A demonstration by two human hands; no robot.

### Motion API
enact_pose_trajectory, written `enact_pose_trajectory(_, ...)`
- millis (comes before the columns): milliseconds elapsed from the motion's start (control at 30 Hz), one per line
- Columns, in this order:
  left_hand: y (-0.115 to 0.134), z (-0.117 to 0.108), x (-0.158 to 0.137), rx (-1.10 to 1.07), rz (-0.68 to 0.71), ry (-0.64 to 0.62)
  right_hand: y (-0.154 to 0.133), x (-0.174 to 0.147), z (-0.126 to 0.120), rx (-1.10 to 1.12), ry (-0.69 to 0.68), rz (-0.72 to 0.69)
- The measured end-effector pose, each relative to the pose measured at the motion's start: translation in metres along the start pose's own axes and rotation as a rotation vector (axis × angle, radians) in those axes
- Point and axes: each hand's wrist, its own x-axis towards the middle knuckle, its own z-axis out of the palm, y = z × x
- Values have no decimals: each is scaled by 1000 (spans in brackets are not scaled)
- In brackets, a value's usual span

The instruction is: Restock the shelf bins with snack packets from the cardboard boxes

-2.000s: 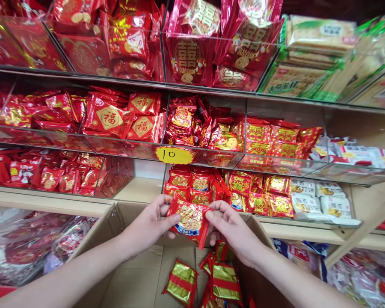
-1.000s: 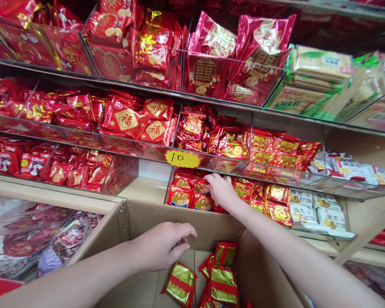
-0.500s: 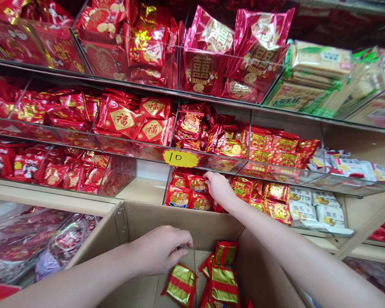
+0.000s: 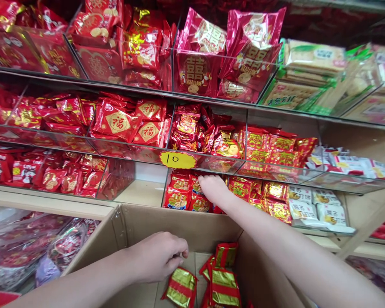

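Note:
My right hand (image 4: 214, 189) reaches into the lower clear bin, its bent fingers at the top edge of a red-and-gold snack packet (image 4: 197, 186); some fingertips are hidden. More red snack packets (image 4: 177, 200) stand in rows beside it. My left hand (image 4: 162, 257) hovers over the open cardboard box (image 4: 179, 220), loosely curled, with nothing visible in it. Just below that hand, a red packet with gold bands (image 4: 180, 287) lies on the box floor. Several like it (image 4: 225, 284) lie in a loose pile to the right.
Shelves above hold clear bins of red packets (image 4: 117, 122), magenta packets (image 4: 199, 68) and green-edged crackers (image 4: 311, 53). A yellow tag (image 4: 177, 160) marked 10 hangs above the lower bin. White packets (image 4: 332, 214) sit to the right. Plastic-wrapped goods (image 4: 67, 244) lie left of the box.
My right hand has shifted slightly left and down along the packets. My left hand is a little lower and more curled. The view has moved slightly.

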Motion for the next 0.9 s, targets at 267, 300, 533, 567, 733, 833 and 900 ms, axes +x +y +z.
enact_pose_trajectory(267,-1,2,0,25,15,-17,11,9,0,-21,-80,-10)
enact_pose_trajectory(300,-1,2,1,36,8,-29,11,11,0,-20,-91,-9)
enact_pose_trajectory(533,-4,5,-4,58,-102,-124,-13,-23,-27,-59,-42,19)
enact_pose_trajectory(567,-4,4,-6,46,-149,-166,-24,-37,-32,-64,2,-12)
enact_pose_trajectory(733,3,-6,-11,98,-447,-419,-88,-90,-19,177,-301,-459)
enact_pose_trajectory(833,3,-8,-10,124,-481,-419,-110,-94,22,129,-768,-531)
enact_pose_trajectory(900,3,-8,-10,118,-472,-404,-117,-96,53,195,-813,-542)
